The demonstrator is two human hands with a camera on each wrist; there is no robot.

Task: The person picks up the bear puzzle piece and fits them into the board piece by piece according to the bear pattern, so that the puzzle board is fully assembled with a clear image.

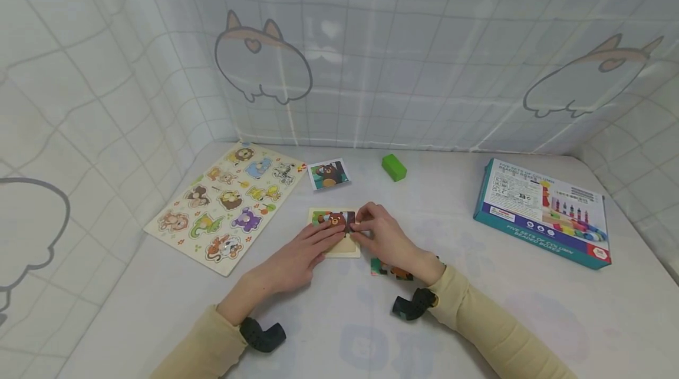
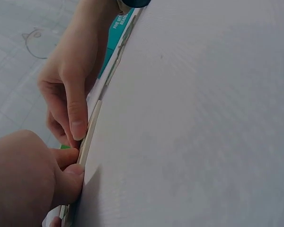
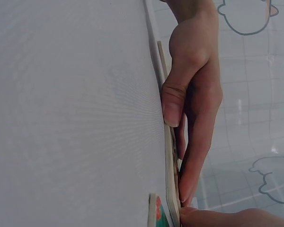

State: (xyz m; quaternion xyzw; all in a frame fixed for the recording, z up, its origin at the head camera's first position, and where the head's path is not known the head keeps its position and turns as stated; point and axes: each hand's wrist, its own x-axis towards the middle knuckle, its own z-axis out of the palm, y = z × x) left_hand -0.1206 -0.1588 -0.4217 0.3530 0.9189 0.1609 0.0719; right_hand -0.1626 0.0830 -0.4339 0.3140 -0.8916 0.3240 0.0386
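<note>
Head view: small, thin, pale wooden puzzle board [image 1: 347,247] lies flat on the white cloth in front of you, between your hands. Brown bear picture [image 1: 334,221] shows across its upper part; lower part shows bare wood. Small square printed bear card [image 1: 329,175] lies just beyond the board, a handy reference for which edge goes where. Flat cardboard-like loose pieces, green and orange-brown [image 1: 379,267], lie partly under your right forearm; lift that arm clear before you draw it back, or you may drag them. The work looks like settling a piece at the board's right side: line up its edges first, then press straight down, evenly. A sideways shove could ride neighbours up. Left hand [image 1: 297,255] reaches in from the near left, fingers nearly straight and laid across the board. Right hand [image 1: 384,234] comes from the near right, wrist arched, fingers bent, thumb and forefinger close together at the board's right side; whether they pinch a piece or only press, you cannot tell.

Left wrist view: board seen nearly edge-on. Your right thumb points down at its rim, fingers bent behind; contact hidden.

Right wrist view: left thumb braces along the rim, fingers reaching over the top face. Good steadying; press lightly.
</note>
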